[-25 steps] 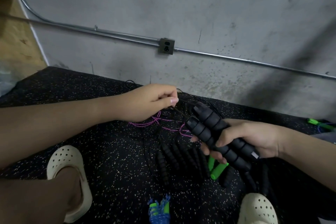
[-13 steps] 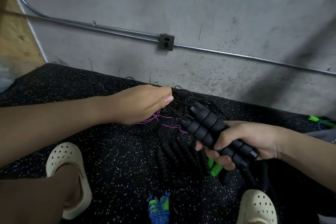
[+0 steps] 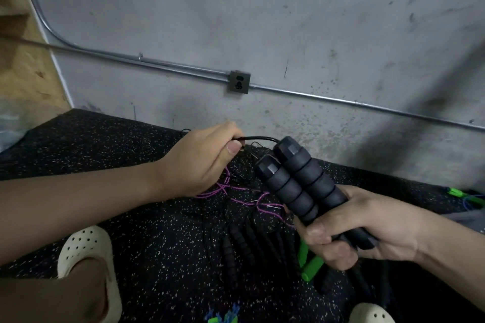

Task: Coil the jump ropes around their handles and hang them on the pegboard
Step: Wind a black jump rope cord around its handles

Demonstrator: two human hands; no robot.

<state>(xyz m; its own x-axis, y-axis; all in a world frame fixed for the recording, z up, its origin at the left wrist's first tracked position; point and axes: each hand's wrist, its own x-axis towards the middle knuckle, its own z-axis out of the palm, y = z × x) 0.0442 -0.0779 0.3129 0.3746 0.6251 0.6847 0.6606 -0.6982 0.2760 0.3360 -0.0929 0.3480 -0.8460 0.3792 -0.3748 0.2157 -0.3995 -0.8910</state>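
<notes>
The right hand (image 3: pixel 367 228) grips both black handles (image 3: pixel 301 186), now raised higher. The left hand (image 3: pixel 199 162), at nine o'clock of them, pinches the black cord (image 3: pixel 258 139), newly pulled taut: winding can begin.

Left hand (image 3: pixel 199 162) reaches in from the left with the forearm about level, thumb and fingers pinched together at the tips. Right hand (image 3: pixel 362 228) comes in from the lower right, fist curled tight, thumb pressed across the front.
</notes>
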